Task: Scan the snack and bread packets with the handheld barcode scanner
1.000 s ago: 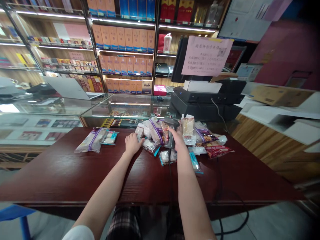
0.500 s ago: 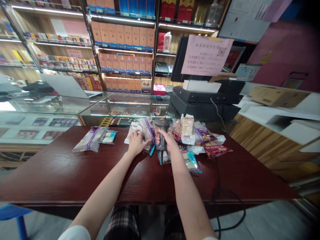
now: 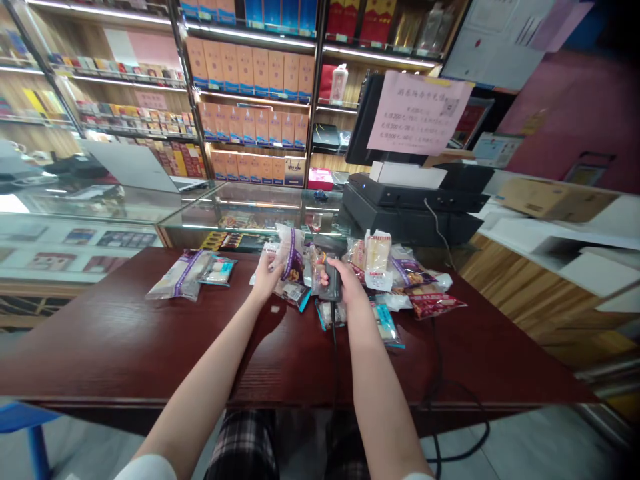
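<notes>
My left hand (image 3: 267,272) is closed on the left edge of a clear snack bag with a purple band (image 3: 291,252), which it holds tilted up. In my right hand (image 3: 344,280) is a dark handheld barcode scanner (image 3: 334,283), its cable running down toward me. A dark packet with a blue edge and a printed label (image 3: 294,293) lies just under the held bag. Right of the scanner is a pile of packaged snacks, with a white-wrapped pack (image 3: 379,260) on top and a red bag (image 3: 433,303) at its side.
Another purple-banded bag (image 3: 183,275) and a small blue packet (image 3: 219,271) lie at the left of the dark red table (image 3: 150,353). Behind stand a glass display counter (image 3: 260,200) and a monitor (image 3: 360,127). A black cable (image 3: 437,353) hangs over the right front edge.
My left hand has gripped the purple-banded bag and tipped it up, uncovering the labelled packet beneath. The scanner in my right hand has shifted slightly right and down.
</notes>
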Demonstrator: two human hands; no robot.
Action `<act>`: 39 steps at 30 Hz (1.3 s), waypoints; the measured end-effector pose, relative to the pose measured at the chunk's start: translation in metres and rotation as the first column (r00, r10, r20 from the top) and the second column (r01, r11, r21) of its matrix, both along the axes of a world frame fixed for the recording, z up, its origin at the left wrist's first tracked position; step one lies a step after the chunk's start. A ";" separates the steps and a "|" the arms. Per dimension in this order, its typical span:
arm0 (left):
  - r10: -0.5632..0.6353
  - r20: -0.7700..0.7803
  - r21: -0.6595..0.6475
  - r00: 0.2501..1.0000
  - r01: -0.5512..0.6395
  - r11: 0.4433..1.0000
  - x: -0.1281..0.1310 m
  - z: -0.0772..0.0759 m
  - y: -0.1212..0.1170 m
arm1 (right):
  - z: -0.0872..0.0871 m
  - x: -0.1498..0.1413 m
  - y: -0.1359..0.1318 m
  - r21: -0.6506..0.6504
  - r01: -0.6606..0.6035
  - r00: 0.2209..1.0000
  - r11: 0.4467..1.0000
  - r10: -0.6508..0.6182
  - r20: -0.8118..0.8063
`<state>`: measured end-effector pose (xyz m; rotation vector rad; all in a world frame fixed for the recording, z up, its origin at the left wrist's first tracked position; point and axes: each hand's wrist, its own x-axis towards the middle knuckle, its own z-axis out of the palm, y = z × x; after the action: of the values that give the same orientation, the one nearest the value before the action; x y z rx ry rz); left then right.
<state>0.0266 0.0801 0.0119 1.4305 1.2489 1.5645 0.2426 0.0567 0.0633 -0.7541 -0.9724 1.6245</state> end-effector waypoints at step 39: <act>0.094 0.829 -0.146 0.551 0.050 0.988 -0.035 0.010 0.007 | -0.006 -0.015 -0.005 0.178 -0.157 0.973 0.972 0.121 0.196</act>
<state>-0.0082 0.0876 0.0218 0.3909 0.7422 1.7799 0.2279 0.0516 0.0576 -0.7254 -1.3217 1.5719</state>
